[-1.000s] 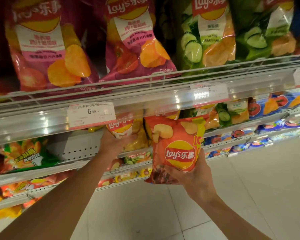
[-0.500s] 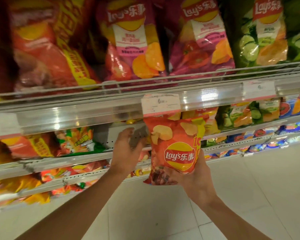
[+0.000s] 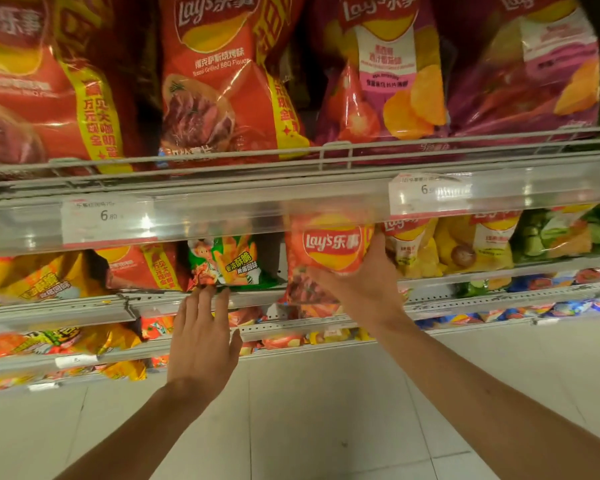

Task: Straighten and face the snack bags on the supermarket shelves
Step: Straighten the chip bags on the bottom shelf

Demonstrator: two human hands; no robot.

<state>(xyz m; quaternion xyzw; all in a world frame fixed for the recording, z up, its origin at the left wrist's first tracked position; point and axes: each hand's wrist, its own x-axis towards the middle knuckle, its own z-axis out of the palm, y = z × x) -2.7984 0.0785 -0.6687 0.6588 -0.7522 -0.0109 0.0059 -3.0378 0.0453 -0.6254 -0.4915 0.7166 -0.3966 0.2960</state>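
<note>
My right hand (image 3: 364,282) grips a small orange-red Lay's bag (image 3: 323,251) from below and from its right side, holding it upright at the front of the second shelf (image 3: 84,306); its top is hidden behind the clear price rail (image 3: 257,209). My left hand (image 3: 201,337) is flat with fingers straight, fingertips at the shelf edge just under a green snack bag (image 3: 229,261). Left of that bag stands a red BBQ bag (image 3: 142,268). Yellow Lay's bags (image 3: 478,244) stand to the right of the held bag.
Large red BBQ bags (image 3: 215,81) and purple tomato bags (image 3: 385,81) fill the top shelf behind a wire guard (image 3: 333,157). Lower shelves (image 3: 291,327) hold several small snack packs. Pale tiled floor (image 3: 326,410) lies below.
The view has shifted left along the shelves. My right hand has raised the orange-red bag up into the second shelf. My left hand has dropped to the shelf edge below the green bag.
</note>
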